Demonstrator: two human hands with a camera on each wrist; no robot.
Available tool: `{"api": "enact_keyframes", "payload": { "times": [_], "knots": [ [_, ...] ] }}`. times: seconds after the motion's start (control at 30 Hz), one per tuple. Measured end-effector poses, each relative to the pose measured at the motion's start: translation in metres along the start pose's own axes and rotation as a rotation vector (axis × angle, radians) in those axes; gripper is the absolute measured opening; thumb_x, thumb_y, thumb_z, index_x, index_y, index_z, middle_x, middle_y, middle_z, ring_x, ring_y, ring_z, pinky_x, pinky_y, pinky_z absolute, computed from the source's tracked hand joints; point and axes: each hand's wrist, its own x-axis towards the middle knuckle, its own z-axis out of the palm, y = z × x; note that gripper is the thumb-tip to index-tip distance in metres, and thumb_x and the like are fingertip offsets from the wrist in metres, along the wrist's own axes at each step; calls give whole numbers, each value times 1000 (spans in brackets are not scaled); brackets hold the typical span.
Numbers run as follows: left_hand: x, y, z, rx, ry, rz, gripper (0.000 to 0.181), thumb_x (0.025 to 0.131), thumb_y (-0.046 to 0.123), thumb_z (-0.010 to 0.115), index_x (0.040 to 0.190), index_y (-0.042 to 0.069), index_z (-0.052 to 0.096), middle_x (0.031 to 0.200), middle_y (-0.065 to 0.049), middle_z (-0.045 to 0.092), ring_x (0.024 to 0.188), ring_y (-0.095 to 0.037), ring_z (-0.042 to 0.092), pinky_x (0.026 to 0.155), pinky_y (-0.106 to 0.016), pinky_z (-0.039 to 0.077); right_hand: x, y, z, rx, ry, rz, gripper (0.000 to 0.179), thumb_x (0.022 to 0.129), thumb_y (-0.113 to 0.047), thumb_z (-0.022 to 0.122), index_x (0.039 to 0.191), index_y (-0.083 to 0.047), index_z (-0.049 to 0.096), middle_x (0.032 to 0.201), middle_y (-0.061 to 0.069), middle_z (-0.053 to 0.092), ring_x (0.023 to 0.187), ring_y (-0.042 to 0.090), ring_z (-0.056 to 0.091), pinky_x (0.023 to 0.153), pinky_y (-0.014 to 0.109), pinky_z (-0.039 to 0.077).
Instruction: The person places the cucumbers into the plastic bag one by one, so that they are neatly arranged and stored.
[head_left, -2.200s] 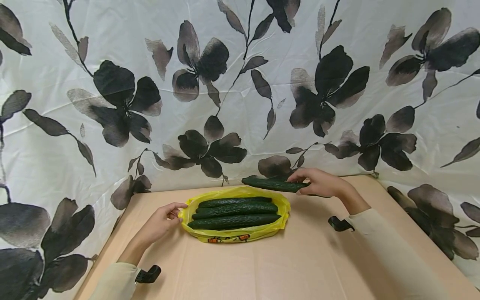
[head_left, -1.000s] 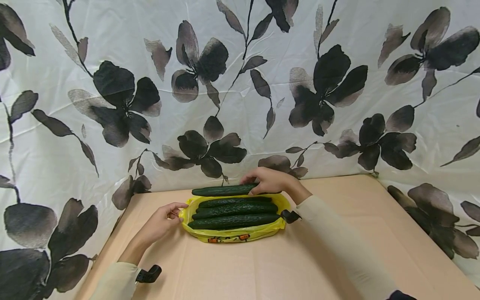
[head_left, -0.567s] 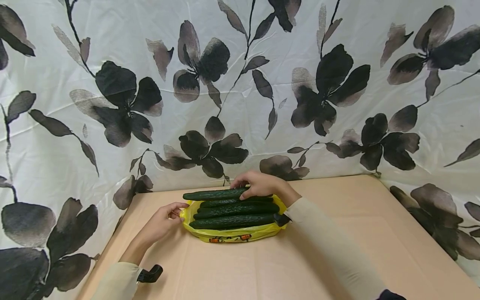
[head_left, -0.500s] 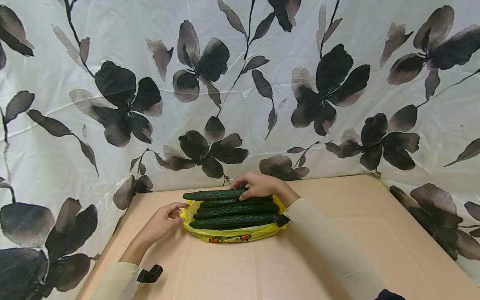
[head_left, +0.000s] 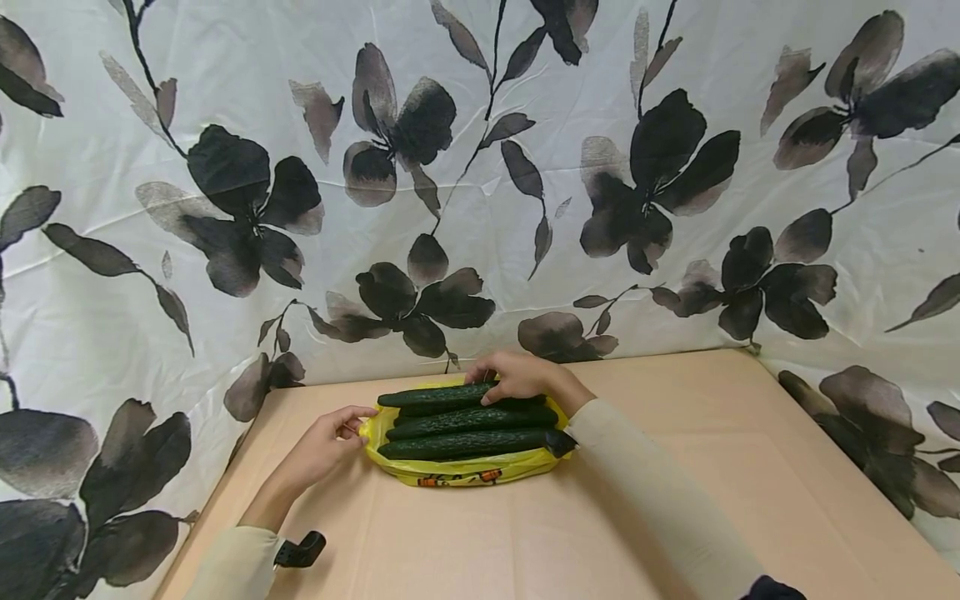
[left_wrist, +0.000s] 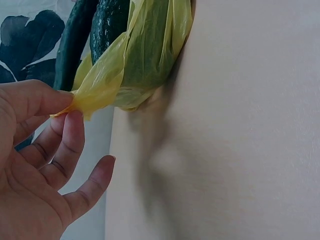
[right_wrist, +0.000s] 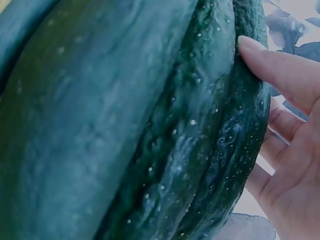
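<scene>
A yellow plastic bag (head_left: 450, 475) lies on the table with its mouth spread, and several dark green cucumbers (head_left: 465, 444) sit side by side in it. My left hand (head_left: 324, 448) pinches the bag's left end between thumb and fingertips; the left wrist view shows the stretched yellow film (left_wrist: 102, 82) there. At the bag's far side my right hand (head_left: 519, 377) holds the rearmost cucumber (head_left: 427, 397), thumb on the near side and fingers behind. In the right wrist view the thumb (right_wrist: 272, 65) lies against that cucumber's skin; the fingertips are hidden behind it.
The table (head_left: 637, 517) has a pale tan covering. Behind it hangs a white cloth (head_left: 525, 242) printed with dark flowers, close to the table's far edge. A black wrist camera (head_left: 300, 550) juts from the left sleeve.
My right hand has brought the cucumber leftward from the right, over the bag's far rim, then down beside the others. My left hand has kept its pinch on the bag.
</scene>
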Motion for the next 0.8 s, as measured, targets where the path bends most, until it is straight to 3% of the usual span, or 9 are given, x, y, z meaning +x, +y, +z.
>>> {"api": "enact_keyframes", "payload": {
  "times": [0.33, 0.8],
  "knots": [
    [-1, 2, 0, 4, 9, -7, 40, 89, -6, 66, 129, -2, 64, 99, -12, 62, 86, -16, 58, 73, -23, 49, 0, 7, -1, 9, -38, -26, 38, 94, -17, 73, 131, -17, 66, 128, -3, 66, 116, 16, 61, 103, 38, 48],
    [-2, 2, 1, -13, 12, -30, 40, 90, -7, 65, 130, -2, 62, 98, -13, 61, 86, -17, 57, 73, -23, 49, 3, 6, 4, -93, -28, 7, 37, 96, -21, 71, 132, -17, 66, 128, -2, 67, 117, 16, 63, 103, 36, 49]
  ]
}}
